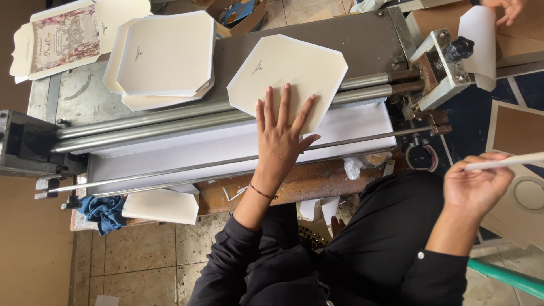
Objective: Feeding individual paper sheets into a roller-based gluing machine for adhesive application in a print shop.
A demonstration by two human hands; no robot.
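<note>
My left hand [279, 139] lies flat, fingers spread, on the near edge of a cream card with cut corners [289, 71]. The card rests across the steel rollers [170, 122] of a hand-fed machine, tilted to the right. My right hand [475, 184] is raised off to the right and pinches a thin white card [518, 161] seen edge-on. Below the rollers stretches a white sheet bed [215, 148].
A stack of the same cream cards [167, 56] and a printed floral card [62, 37] lie on the machine top. Another person's hand [510, 8] holds a white sheet [479, 39] at the top right, by a black knob [459, 47]. Brown boards [518, 131] at right, blue cloth [105, 212] at left.
</note>
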